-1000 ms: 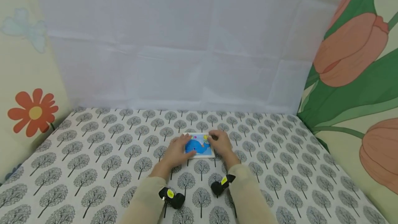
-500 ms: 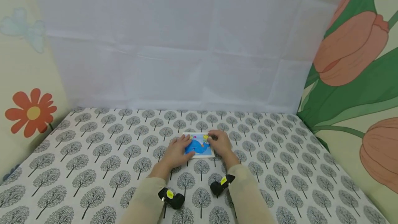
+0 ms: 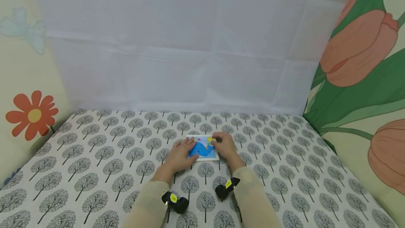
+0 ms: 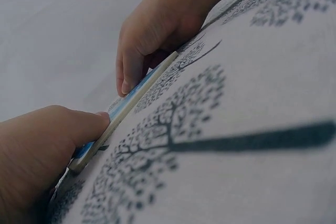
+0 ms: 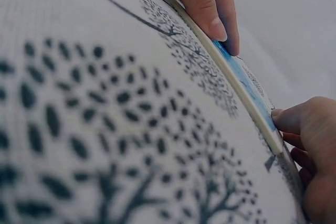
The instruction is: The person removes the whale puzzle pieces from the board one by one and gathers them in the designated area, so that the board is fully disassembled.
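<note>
A flat rectangular board with a white rim and a blue whale picture [image 3: 202, 150] lies on the patterned cloth in the head view; it may be a jigsaw, but piece lines are too small to tell. My left hand [image 3: 179, 154] rests over the board's left part with fingers spread, thumb near its front edge. At the right edge my right hand [image 3: 225, 146] has its fingers curled, with thumb and forefinger at the yellow sun in the corner. In the right wrist view the right thumb [image 5: 286, 116] touches the board's top. What lies beneath the right fingers is hidden.
Tree-printed white cloth [image 3: 95, 185] covers the table. A white sheet [image 3: 177, 45] hangs behind it. Flower-painted walls [image 3: 360, 115] flank both sides. Black wrist cameras [image 3: 180, 205] with yellow labels sit at the sleeves.
Both hands keep nearly the same place on the whale board. The head view shifts very slightly; the board itself shows no clear movement.
</note>
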Action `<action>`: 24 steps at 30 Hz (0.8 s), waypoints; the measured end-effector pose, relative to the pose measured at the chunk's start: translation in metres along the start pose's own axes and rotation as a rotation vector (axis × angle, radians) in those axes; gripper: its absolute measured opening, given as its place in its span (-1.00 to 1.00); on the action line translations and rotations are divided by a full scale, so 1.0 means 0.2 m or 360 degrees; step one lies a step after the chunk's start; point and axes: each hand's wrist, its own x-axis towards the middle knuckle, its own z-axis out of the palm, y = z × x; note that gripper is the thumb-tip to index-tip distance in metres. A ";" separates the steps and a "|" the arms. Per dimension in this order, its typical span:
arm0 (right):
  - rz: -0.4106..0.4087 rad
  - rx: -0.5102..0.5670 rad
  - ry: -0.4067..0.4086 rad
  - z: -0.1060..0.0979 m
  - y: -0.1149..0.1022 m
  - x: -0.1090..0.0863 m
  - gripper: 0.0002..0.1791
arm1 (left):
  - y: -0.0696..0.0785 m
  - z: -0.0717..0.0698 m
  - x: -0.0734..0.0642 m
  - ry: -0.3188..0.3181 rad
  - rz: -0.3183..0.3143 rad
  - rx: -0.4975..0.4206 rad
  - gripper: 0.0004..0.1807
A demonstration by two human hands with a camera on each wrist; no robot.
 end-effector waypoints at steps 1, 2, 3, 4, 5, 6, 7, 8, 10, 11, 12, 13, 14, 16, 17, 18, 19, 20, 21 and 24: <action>0.0001 -0.0004 0.0000 0.00 0.00 0.00 -0.84 | 0.00 0.00 0.00 0.0000 0.0003 0.0001 -0.40; 0.0004 -0.0004 -0.0003 0.00 0.00 0.00 -0.84 | 0.00 0.00 0.00 -0.0002 0.0004 0.0003 -0.40; 0.0010 -0.0001 -0.0005 0.00 0.00 0.00 -0.84 | 0.00 0.00 0.00 0.0000 0.0009 0.0006 -0.40; 0.0016 -0.0004 -0.0009 0.00 0.00 0.00 -0.84 | 0.00 0.00 0.00 -0.0001 0.0012 0.0011 -0.40; 0.0018 -0.0006 -0.0012 0.00 0.00 0.00 -0.84 | 0.01 0.00 0.00 0.0000 0.0017 0.0011 -0.40; 0.0019 -0.0011 -0.0015 0.00 0.00 0.00 -0.84 | 0.01 0.00 0.00 0.0003 0.0021 0.0008 -0.41; 0.0020 -0.0016 -0.0018 0.00 0.00 0.00 -0.84 | 0.01 0.00 0.00 0.0006 0.0028 0.0002 -0.41; 0.0022 -0.0019 -0.0022 0.00 0.00 0.00 -0.83 | 0.01 0.00 0.00 0.0008 0.0034 -0.0001 -0.41; 0.0025 -0.0023 -0.0025 0.00 0.00 0.00 -0.83 | 0.01 0.00 0.00 0.0011 0.0045 -0.0016 -0.41; 0.0023 -0.0023 -0.0025 0.00 0.00 0.00 -0.83 | 0.01 0.00 0.00 0.0014 0.0052 -0.0028 -0.42; 0.0013 -0.0027 -0.0025 0.00 0.00 0.00 -0.83 | 0.01 0.00 0.00 0.0014 0.0056 -0.0035 -0.42; 0.0013 -0.0023 -0.0024 0.00 -0.01 0.00 -0.83 | 0.01 0.00 0.00 0.0015 0.0060 -0.0048 -0.41; 0.0005 -0.0022 -0.0023 -0.01 -0.01 0.00 -0.83 | 0.01 0.00 0.00 0.0011 0.0059 -0.0057 -0.41; 0.0005 -0.0021 -0.0026 -0.01 -0.01 0.00 -0.84 | 0.02 0.01 0.00 -0.0003 0.0058 -0.0063 -0.41; -0.0003 -0.0028 -0.0026 -0.01 -0.01 0.00 -0.84 | 0.02 0.01 0.00 -0.0007 0.0061 -0.0067 -0.41; -0.0007 -0.0035 -0.0028 -0.01 -0.01 0.00 -0.84 | 0.02 0.01 0.00 -0.0012 0.0061 -0.0067 -0.41; 0.0003 -0.0036 -0.0030 -0.01 -0.01 0.00 -0.84 | 0.02 0.01 0.00 -0.0019 0.0060 -0.0067 -0.42; 0.0005 -0.0040 -0.0031 -0.01 -0.01 0.00 -0.84 | 0.02 0.01 0.00 -0.0026 0.0058 -0.0060 -0.42; 0.0016 -0.0042 -0.0032 -0.01 -0.01 0.00 -0.84 | 0.02 0.01 0.00 -0.0030 0.0060 -0.0058 -0.42; 0.0032 -0.0045 -0.0037 -0.01 -0.02 0.01 -0.85 | 0.03 0.00 0.00 -0.0036 0.0062 -0.0066 -0.43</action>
